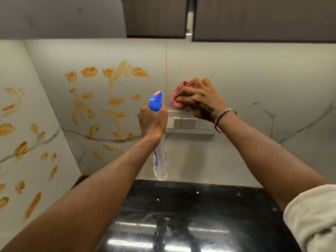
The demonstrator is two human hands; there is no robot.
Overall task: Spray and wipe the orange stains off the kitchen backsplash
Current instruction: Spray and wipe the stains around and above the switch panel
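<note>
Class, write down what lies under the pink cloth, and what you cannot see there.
The pink cloth, gripped by the right hand, lies against the pale backsplash just above the switch panel. Whether a stain sits beneath it is covered.

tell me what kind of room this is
Most likely a home kitchen. A glossy black countertop meets a pale marble-look backsplash, dark wall cabinets hang above, and a switch panel sits on the wall. Orange stains smear the tiles on the left.

Single head view: faces the backsplash (245, 73) straight on, tilted down, near; black counter (209, 202) back edge crosses lower frame.
</note>
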